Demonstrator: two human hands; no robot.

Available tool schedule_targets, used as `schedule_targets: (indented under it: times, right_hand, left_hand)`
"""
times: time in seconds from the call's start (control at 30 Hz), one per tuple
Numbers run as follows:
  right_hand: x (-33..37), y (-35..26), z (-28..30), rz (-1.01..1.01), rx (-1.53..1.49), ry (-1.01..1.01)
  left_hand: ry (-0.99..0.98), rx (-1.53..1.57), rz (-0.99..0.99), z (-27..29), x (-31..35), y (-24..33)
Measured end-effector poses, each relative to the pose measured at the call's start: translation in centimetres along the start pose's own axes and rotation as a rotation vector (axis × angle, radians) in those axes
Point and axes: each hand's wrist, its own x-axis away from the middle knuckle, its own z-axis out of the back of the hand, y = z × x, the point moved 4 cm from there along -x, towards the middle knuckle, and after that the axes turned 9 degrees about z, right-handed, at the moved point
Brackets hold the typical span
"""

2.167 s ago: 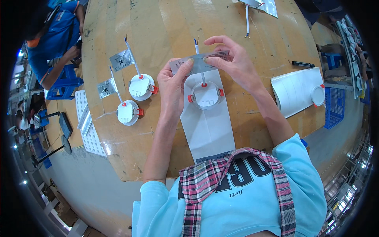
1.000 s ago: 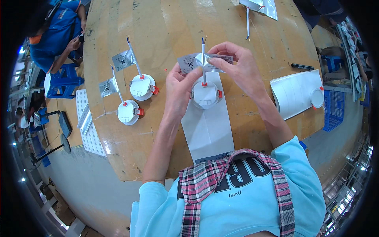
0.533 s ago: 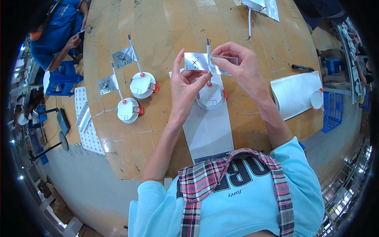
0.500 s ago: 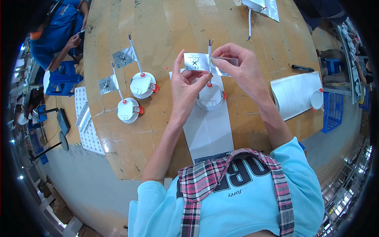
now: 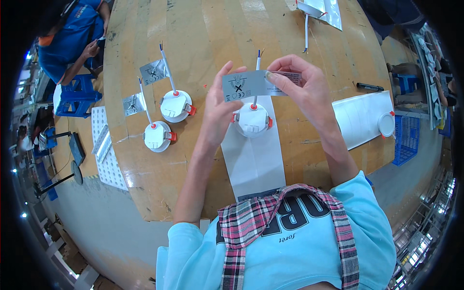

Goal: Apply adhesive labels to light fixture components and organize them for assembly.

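Note:
A silver foil label (image 5: 258,83) with printed symbols is stretched in front of the white cable (image 5: 258,63), hiding part of it. My right hand (image 5: 302,84) pinches the label's right part between thumb and fingers. At its left end is my left hand (image 5: 218,104), partly hidden behind the label, with thumb and fingers apart. Below, the cable joins a round white downlight (image 5: 252,121) with red-tipped spring clips, lying on a white paper strip (image 5: 253,159). Bare coloured wires show at the cable's upper end.
Two more downlights, a farther one (image 5: 176,106) and a nearer one (image 5: 157,137), lie left with labelled cables. A white sheet (image 5: 360,121), a small round lamp (image 5: 386,124) and a black marker (image 5: 370,87) are right. A person in blue (image 5: 75,41) works at far left.
The label has turned flatter toward me and now spans across the cable's front. My left fingers have loosened from their pinch and spread; my right hand keeps its hold.

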Motion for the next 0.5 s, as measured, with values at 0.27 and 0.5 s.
schedule_targets:
  times: [0.27, 0.5]
  right_hand:
    - [-0.1, 1.4, 0.1, -0.027, 0.052, 0.071]
    - [-0.1, 1.7, -0.2, 0.025, 0.134, 0.079]
  left_hand:
    - [-0.165, 0.204, -0.065, -0.4, 0.7, 2.5]
    - [0.177, -0.109, 0.034, -0.5, -1.4, 1.4]
